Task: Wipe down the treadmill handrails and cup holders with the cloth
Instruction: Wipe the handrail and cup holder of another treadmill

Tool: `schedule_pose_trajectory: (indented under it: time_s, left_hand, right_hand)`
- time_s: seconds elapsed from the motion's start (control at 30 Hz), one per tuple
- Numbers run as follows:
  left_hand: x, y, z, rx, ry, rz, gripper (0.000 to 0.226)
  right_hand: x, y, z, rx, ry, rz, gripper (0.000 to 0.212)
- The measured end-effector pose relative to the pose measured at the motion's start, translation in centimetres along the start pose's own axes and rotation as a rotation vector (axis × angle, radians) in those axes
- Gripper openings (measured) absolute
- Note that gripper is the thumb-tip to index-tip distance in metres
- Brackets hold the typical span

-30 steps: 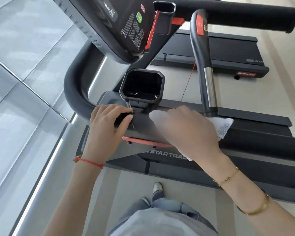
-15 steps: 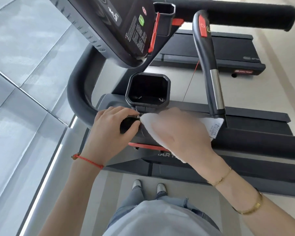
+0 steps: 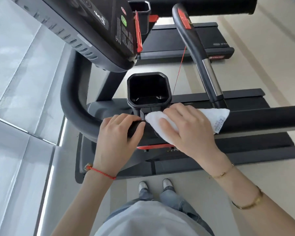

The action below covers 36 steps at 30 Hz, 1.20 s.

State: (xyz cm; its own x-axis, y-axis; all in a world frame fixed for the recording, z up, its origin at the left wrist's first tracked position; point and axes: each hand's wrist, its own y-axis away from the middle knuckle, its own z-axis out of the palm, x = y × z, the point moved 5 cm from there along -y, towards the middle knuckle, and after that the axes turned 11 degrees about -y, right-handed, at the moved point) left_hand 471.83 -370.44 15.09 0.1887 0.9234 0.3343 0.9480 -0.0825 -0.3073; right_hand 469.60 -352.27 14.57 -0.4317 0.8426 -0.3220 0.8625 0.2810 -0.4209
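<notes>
A black treadmill handrail [image 3: 262, 120] runs across the view and curves up on the left. My left hand [image 3: 117, 138] grips it just below the square black cup holder [image 3: 149, 90]. Right beside it, my right hand [image 3: 186, 128] holds a white cloth [image 3: 218, 116] wrapped over the rail, fingers curled over the cloth. The cloth's tagged end sticks out to the right. A second cup holder [image 3: 141, 9] sits further up next to the console [image 3: 99, 31].
An upright grip [image 3: 201, 57] with a chrome sensor strip and red button rises right of the cup holder. A thin red safety cord [image 3: 179, 72] hangs beside it. The treadmill deck [image 3: 245, 150] lies below. Glass panels are on the left. My feet stand on the floor.
My right hand has slid the cloth left along the rail until it meets my left hand. The left hand has kept its grip. The camera has tilted slightly.
</notes>
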Motion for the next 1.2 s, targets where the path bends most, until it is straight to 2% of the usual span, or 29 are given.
schedule_pose_trajectory:
  time_s: [0.1, 0.2, 0.33, 0.53, 0.93, 1.07, 1.2]
  left_hand:
    - [-0.1, 0.0, 0.1, -0.006, 0.011, 0.009, 0.027]
    - [0.0, 0.0, 0.1, 0.002, -0.006, 0.026, 0.029]
    - [0.6, 0.1, 0.6, 0.022, 0.002, 0.054, 0.025]
    - [2.6, -0.5, 1.2, 0.034, 0.091, 0.024, 0.021]
    - [10.7, -0.9, 4.7, 0.103, -0.074, -0.044, 0.02]
    - [13.3, -1.7, 5.8, 0.116, -0.127, -0.063, 0.022]
    - [15.6, -2.2, 7.0, 0.094, -0.131, -0.046, 0.02]
  right_hand:
    - [2.8, 0.5, -1.6, 0.056, -0.001, 0.08, 0.04]
    - [1.9, 0.0, -0.9, 0.131, 0.019, 0.127, 0.038]
    - [-1.2, -0.2, 1.3, 0.149, 0.012, 0.032, 0.036]
    - [0.4, 0.2, 0.3, 0.179, -0.023, -0.086, 0.036]
    - [11.3, 3.2, -5.4, 0.19, -0.016, -0.158, 0.033]
    - [13.2, 3.7, -6.4, 0.152, -0.061, -0.24, 0.032]
    - [15.6, 4.5, -7.2, 0.185, -0.047, -0.255, 0.031]
